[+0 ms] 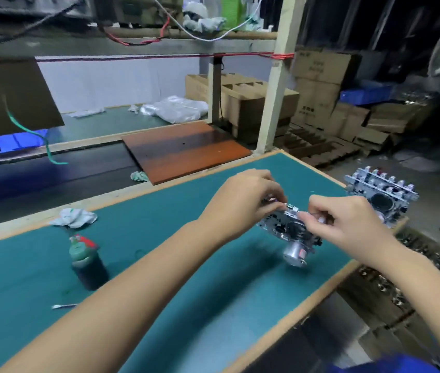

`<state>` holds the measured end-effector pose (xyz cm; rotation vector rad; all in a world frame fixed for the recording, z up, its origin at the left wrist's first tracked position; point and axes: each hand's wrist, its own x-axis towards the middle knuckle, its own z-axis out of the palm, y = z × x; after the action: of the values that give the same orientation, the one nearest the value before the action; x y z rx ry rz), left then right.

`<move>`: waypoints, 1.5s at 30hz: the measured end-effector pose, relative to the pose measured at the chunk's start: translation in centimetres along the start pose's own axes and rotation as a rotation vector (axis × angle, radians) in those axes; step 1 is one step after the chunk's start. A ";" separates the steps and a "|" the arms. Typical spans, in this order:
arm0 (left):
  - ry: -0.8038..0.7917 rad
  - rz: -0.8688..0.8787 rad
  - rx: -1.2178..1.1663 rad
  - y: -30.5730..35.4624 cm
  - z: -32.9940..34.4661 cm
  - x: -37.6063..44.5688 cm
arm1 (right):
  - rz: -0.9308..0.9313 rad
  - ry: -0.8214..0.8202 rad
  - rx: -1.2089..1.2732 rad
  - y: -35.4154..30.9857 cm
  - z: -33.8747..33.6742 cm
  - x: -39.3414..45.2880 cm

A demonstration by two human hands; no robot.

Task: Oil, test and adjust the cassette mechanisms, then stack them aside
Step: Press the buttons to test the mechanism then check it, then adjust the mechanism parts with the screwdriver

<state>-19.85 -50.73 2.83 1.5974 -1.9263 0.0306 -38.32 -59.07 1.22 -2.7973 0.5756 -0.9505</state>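
Right of the frame's centre, both hands hold 1 cassette mechanism (290,230) just above the green bench (186,265). The left hand (243,203) pinches its upper left edge from above, fingers curled round the metal frame. The right hand (348,222) comes in from the right, its fingertips (303,216) curled and pressed against a small part on the top edge; whether they pinch a lever or only push it is too blurred to tell. Neither grip is released.

The mechanism lies between the 2 hands, its long axis running from upper left to lower right, tilted, with the round silver motor (295,254) hanging from the lower side toward the bottom of the frame. This looks like the testing or adjusting step.

The stack of finished mechanisms (383,196) stands at the bench's far right corner, above and right of the held one and just beyond the right hand. So the right hand is the nearer to it, and a short carry up and right along that same line would set the piece aside.

The oil bottle (88,261) stands well apart at the lower left, with a crumpled rag (74,217) above it and a small tool (64,306) below it.
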 end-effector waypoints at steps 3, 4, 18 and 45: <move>-0.044 0.043 0.030 1.4 3.4 4.6 | 0.132 0.028 -0.062 4.7 -1.4 -1.4; -0.059 0.053 0.040 1.8 4.3 5.8 | 0.163 0.032 -0.085 6.0 -1.9 -1.7; -0.500 0.115 0.241 3.8 12.0 12.1 | 0.368 0.035 -0.283 16.2 -3.0 -4.2; 0.241 -0.862 0.247 -0.9 -11.2 -28.9 | -0.424 -0.479 0.290 -23.2 13.3 3.3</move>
<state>-12.08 -21.16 -2.13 2.3426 -0.9659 0.0991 -20.50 -39.04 -1.86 -2.7662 -0.2085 -0.3372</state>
